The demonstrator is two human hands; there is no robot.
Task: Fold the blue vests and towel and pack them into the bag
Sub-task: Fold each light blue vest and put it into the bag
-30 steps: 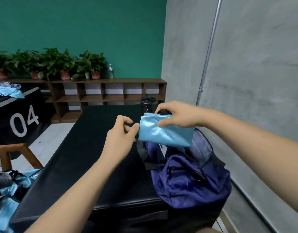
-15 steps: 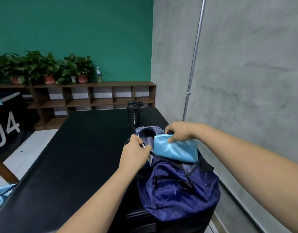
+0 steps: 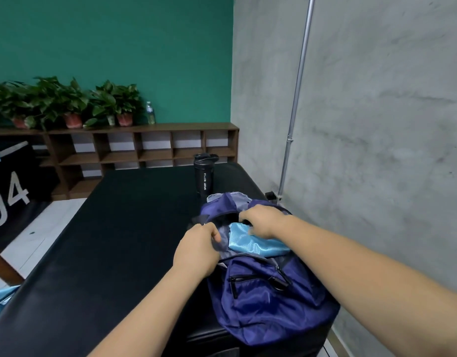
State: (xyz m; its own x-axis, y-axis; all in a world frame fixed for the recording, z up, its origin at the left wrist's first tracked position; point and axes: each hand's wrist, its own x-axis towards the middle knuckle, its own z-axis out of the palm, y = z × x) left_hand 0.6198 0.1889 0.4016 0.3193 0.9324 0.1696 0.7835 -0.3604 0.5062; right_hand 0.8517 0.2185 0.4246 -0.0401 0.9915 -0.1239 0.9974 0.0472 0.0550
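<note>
A dark blue bag lies on the right side of the black table, its top opening wide. A folded light blue cloth sits partly inside that opening. My right hand rests on top of the cloth with fingers curled over its far edge, deep in the opening. My left hand pinches the bag's left rim and holds it apart. More light blue fabric shows at the lower left edge, beside the table.
A black sport bottle stands upright just behind the bag. A wooden shelf with potted plants runs along the green wall. A grey wall with a metal pipe is close on the right. A black board marked 04 stands left.
The folded blue cloth has gone from above the bag down into its opening with my right hand. My left hand moved to the bag's rim and took hold of it.
</note>
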